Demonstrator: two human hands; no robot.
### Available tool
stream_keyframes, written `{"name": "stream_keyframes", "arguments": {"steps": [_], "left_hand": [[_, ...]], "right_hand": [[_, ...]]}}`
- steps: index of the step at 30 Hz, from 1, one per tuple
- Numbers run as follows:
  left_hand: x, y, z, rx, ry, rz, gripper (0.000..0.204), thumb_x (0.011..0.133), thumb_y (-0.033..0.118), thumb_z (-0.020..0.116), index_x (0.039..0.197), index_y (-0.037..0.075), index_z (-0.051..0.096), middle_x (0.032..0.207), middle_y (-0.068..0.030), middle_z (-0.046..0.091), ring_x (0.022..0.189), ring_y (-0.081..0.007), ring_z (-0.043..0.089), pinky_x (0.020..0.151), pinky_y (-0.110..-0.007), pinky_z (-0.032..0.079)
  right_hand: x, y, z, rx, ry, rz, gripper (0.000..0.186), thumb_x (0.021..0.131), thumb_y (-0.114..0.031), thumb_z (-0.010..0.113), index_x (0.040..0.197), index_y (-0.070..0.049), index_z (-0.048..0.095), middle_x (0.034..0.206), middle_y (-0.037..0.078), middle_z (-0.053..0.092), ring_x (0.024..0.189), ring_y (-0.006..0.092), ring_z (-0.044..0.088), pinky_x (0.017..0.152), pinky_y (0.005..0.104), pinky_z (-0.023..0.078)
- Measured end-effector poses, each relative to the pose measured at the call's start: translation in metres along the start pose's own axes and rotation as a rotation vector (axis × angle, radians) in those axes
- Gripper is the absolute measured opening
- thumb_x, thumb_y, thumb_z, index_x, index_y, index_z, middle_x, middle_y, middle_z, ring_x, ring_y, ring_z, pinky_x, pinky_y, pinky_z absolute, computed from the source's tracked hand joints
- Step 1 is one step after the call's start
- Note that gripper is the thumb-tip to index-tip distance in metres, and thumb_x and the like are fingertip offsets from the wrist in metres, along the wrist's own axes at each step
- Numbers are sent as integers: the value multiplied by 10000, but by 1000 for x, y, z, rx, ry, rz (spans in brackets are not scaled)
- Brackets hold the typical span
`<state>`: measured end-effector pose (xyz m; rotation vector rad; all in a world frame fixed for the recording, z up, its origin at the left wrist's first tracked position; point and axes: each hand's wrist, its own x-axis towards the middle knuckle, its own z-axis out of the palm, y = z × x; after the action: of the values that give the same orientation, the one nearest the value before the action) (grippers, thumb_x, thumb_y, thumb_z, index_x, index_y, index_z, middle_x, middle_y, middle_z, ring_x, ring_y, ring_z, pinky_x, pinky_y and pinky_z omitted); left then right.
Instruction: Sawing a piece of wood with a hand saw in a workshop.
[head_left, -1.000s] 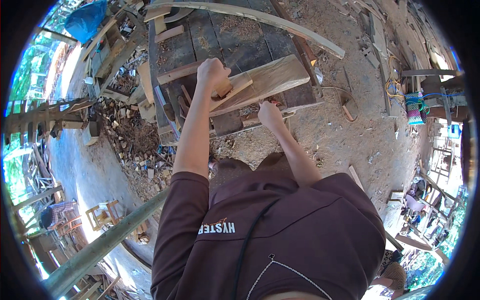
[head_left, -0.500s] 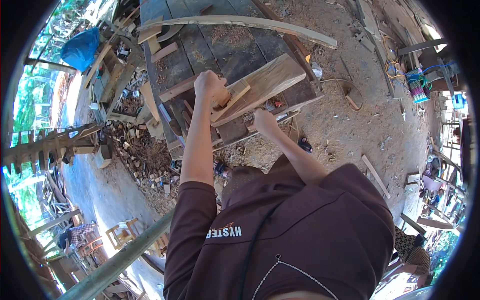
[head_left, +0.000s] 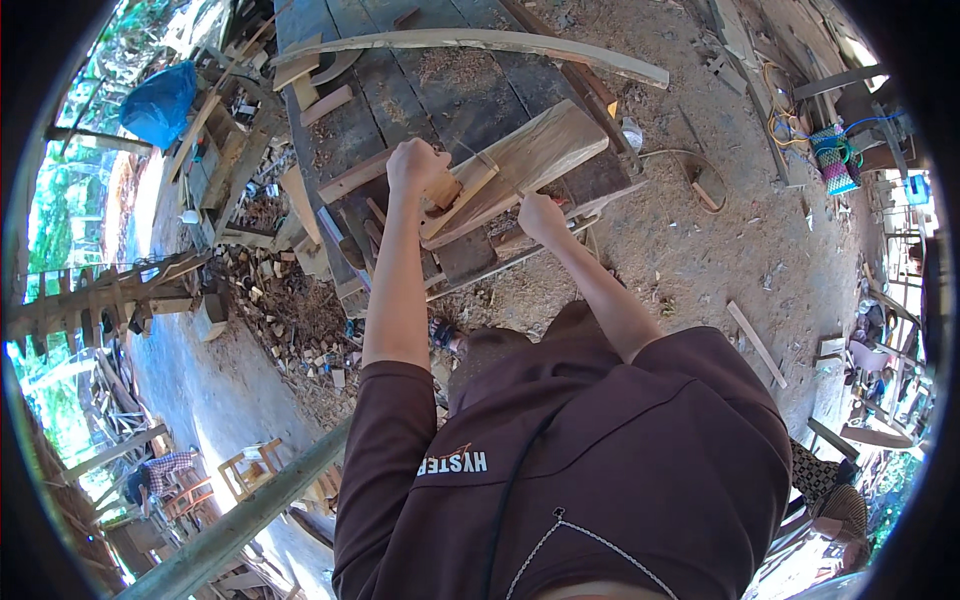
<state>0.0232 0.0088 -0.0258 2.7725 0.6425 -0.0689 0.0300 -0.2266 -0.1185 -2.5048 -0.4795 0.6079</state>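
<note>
My left hand [head_left: 414, 164] is closed on a small wooden block [head_left: 440, 188] beside a narrow pale strip of wood [head_left: 465, 205]. That strip lies on a thick rough plank [head_left: 550, 147] laid across the dark slatted bench [head_left: 415, 85]. My right hand [head_left: 542, 216] is closed at the near edge of the plank, gripping a thin long tool [head_left: 498, 172] that slants up and left over the wood; its handle is hidden in my fingers. A reddish strip of wood [head_left: 350, 175] lies left of my left hand.
A long curved board [head_left: 470, 45] spans the bench's far end. Wood offcuts [head_left: 285, 280] heap on the ground to the left, near a blue plastic bag [head_left: 158, 105]. A green pole [head_left: 240, 510] crosses at lower left. A woven basket [head_left: 833, 158] and cables sit at right.
My right hand has moved up toward the plank, and the thin tool now shows over the wood. My left hand stays closed on the block. The view has shifted a little.
</note>
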Motion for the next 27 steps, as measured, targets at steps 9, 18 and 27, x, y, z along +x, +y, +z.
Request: {"name": "stream_keyframes", "arguments": {"steps": [9,18,27], "left_hand": [[-1,4,-9,-49,-56,-14,275,692,328,620,661,74,719,625,-132,653,675,-289,659,696,-383,533],[7,-2,-1,7,-46,-15,256,705,322,619,674,93,731,608,-108,654,662,-280,657,692,-372,535],[-3,10,-10,-18,-50,16,258,703,305,635,696,63,726,615,-146,647,666,-302,656,690,-385,534]], "right_hand": [[-30,3,9,45,27,24,229,867,-143,484,878,47,611,869,290,637,859,433,632,762,496,506],[-49,10,-4,1,3,-5,192,806,-71,485,855,73,602,831,292,638,826,428,641,735,487,514],[13,-12,4,10,-54,-86,175,812,-94,513,832,28,636,858,257,652,840,404,646,740,469,522]]}}
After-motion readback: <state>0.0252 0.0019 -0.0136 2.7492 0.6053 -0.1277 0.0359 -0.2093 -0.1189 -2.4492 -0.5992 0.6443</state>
